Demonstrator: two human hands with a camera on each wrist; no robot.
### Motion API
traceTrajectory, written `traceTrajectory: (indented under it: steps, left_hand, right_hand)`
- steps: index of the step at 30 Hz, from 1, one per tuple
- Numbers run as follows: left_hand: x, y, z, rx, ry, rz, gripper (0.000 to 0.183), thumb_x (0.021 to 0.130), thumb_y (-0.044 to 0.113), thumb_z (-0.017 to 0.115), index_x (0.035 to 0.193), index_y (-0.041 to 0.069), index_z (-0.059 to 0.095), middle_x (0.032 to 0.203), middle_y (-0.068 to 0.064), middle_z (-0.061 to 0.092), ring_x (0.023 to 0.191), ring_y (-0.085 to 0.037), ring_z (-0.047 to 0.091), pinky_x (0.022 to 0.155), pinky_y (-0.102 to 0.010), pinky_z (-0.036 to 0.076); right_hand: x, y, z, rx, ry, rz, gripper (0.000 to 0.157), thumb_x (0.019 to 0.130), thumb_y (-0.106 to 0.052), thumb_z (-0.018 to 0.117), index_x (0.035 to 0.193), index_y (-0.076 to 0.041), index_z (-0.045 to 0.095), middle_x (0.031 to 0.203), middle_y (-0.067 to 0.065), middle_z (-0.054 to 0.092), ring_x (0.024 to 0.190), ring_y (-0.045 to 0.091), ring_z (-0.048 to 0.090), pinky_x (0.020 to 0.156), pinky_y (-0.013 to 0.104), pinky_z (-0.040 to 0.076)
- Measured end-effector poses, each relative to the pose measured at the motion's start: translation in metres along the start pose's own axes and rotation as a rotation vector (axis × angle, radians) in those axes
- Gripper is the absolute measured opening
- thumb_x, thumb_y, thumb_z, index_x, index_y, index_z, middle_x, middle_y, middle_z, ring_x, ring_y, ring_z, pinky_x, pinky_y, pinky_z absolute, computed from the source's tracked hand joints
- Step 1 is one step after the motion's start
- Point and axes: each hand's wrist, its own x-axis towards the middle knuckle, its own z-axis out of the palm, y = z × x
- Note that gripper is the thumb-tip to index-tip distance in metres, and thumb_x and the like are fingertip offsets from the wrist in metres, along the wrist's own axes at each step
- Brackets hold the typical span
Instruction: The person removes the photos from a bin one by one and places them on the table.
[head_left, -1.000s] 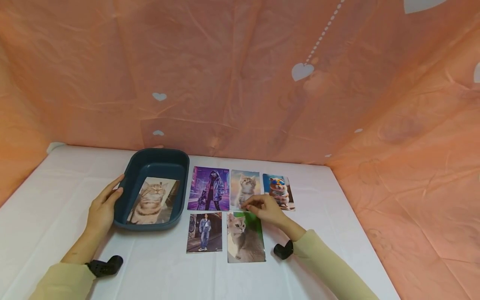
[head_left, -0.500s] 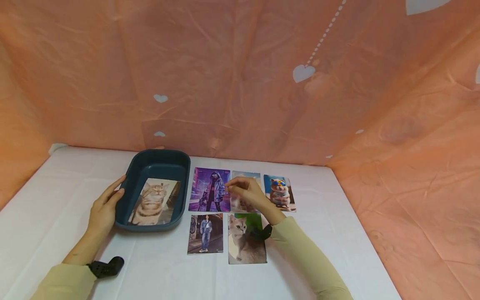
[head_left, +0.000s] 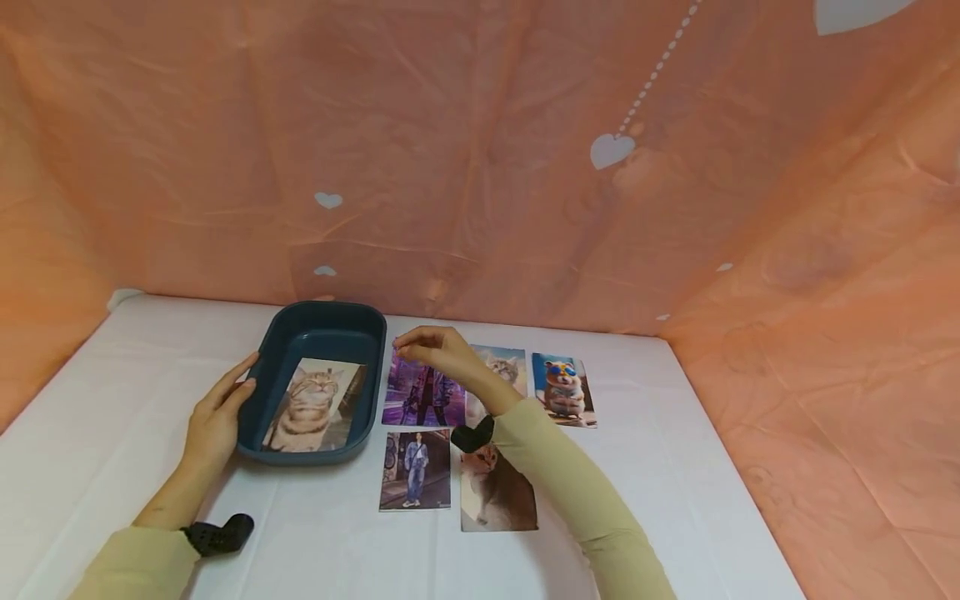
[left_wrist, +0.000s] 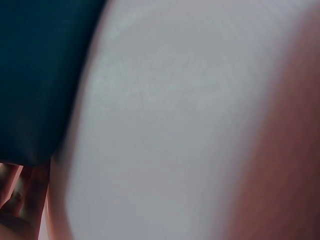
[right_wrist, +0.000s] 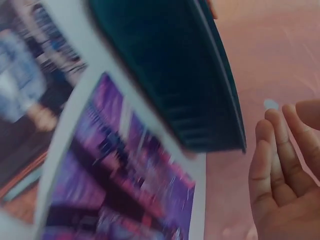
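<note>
A dark teal tray (head_left: 311, 457) sits at the left of the table, holding a photo of a tabby cat (head_left: 303, 408). My left hand (head_left: 212, 421) holds the tray by its left side, with fingers (left_wrist: 35, 195) against its outside in the left wrist view. My right hand (head_left: 438, 350) hovers above the upper part of a purple picture of a hooded figure (head_left: 423, 400), close to the tray's right rim. In the right wrist view its fingers (right_wrist: 285, 165) are loosely bent, and nothing shows between them and the thumb.
Right of the purple picture lie a kitten photo (head_left: 504, 367), partly hidden by my right arm, and a hamster picture (head_left: 564, 392). In the nearer row are a denim-outfit photo (head_left: 415, 475) and a grey cat photo (head_left: 498, 504). Orange cloth (head_left: 420, 167) rises behind the white table (head_left: 337, 533).
My right hand has moved left and away from me, from the kitten photo to above the purple picture. My left hand stays at the tray.
</note>
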Motion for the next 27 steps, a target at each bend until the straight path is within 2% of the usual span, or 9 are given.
traceTrajectory:
  steps: [5, 7, 9, 13, 19, 23, 27]
  left_hand:
    - [0.000, 0.001, 0.000, 0.002, 0.003, -0.003, 0.050, 0.101, 0.042, 0.041, 0.148, 0.024, 0.038, 0.144, -0.019, 0.042, 0.132, -0.037, 0.033, 0.110, -0.056, 0.023]
    - [-0.001, 0.002, 0.000, 0.004, 0.004, -0.006, 0.050, 0.101, 0.042, 0.041, 0.148, 0.024, 0.038, 0.145, -0.025, 0.038, 0.132, -0.039, 0.032, 0.110, -0.057, 0.022]
    - [-0.001, 0.002, 0.000, 0.007, 0.008, -0.010, 0.050, 0.101, 0.042, 0.041, 0.147, 0.024, 0.038, 0.145, -0.024, 0.040, 0.131, -0.038, 0.033, 0.109, -0.056, 0.023]
    - [-0.002, 0.002, 0.001, 0.008, 0.006, -0.001, 0.049, 0.102, 0.040, 0.040, 0.148, 0.021, 0.038, 0.143, -0.025, 0.041, 0.129, -0.038, 0.034, 0.108, -0.057, 0.025]
    - [0.000, 0.000, -0.001, 0.005, 0.001, 0.019, 0.049, 0.103, 0.039, 0.038, 0.148, 0.020, 0.037, 0.141, -0.028, 0.041, 0.129, -0.040, 0.034, 0.107, -0.059, 0.023]
    - [0.000, 0.000, 0.000, 0.010, 0.014, 0.010, 0.048, 0.102, 0.039, 0.040, 0.147, 0.023, 0.039, 0.136, -0.024, 0.045, 0.126, -0.034, 0.037, 0.106, -0.054, 0.026]
    - [0.001, -0.001, 0.002, -0.002, 0.004, 0.011, 0.049, 0.102, 0.039, 0.041, 0.147, 0.021, 0.038, 0.137, -0.023, 0.046, 0.126, -0.034, 0.036, 0.107, -0.054, 0.026]
  right_hand:
    - [0.020, -0.010, 0.015, 0.007, -0.019, 0.020, 0.027, 0.097, -0.012, 0.056, 0.118, 0.002, 0.064, 0.113, 0.021, 0.066, 0.102, 0.032, 0.063, 0.094, 0.054, 0.046]
    - [0.026, -0.013, 0.021, 0.004, -0.034, 0.023, 0.027, 0.097, -0.013, 0.056, 0.119, 0.001, 0.064, 0.114, 0.020, 0.066, 0.099, 0.024, 0.065, 0.093, 0.051, 0.047]
    - [0.032, -0.016, 0.027, 0.015, -0.057, 0.033, 0.029, 0.097, -0.013, 0.056, 0.121, 0.001, 0.063, 0.117, 0.020, 0.064, 0.100, 0.021, 0.064, 0.092, 0.048, 0.049]
    - [0.043, -0.019, 0.039, 0.040, -0.088, 0.059, 0.029, 0.097, -0.012, 0.056, 0.121, 0.002, 0.062, 0.121, 0.022, 0.062, 0.104, 0.023, 0.064, 0.093, 0.042, 0.050]
    - [0.060, -0.024, 0.060, 0.090, -0.096, 0.087, 0.030, 0.095, -0.009, 0.058, 0.121, 0.005, 0.062, 0.123, 0.027, 0.059, 0.110, 0.033, 0.062, 0.098, 0.046, 0.046]
    - [0.068, -0.024, 0.070, 0.039, -0.105, 0.148, 0.032, 0.094, -0.012, 0.059, 0.123, 0.002, 0.062, 0.124, 0.020, 0.061, 0.111, 0.029, 0.061, 0.098, 0.043, 0.047]
    - [0.074, -0.023, 0.076, -0.066, -0.104, 0.202, 0.032, 0.094, -0.017, 0.061, 0.122, -0.003, 0.064, 0.123, 0.010, 0.063, 0.112, 0.023, 0.059, 0.097, 0.039, 0.047]
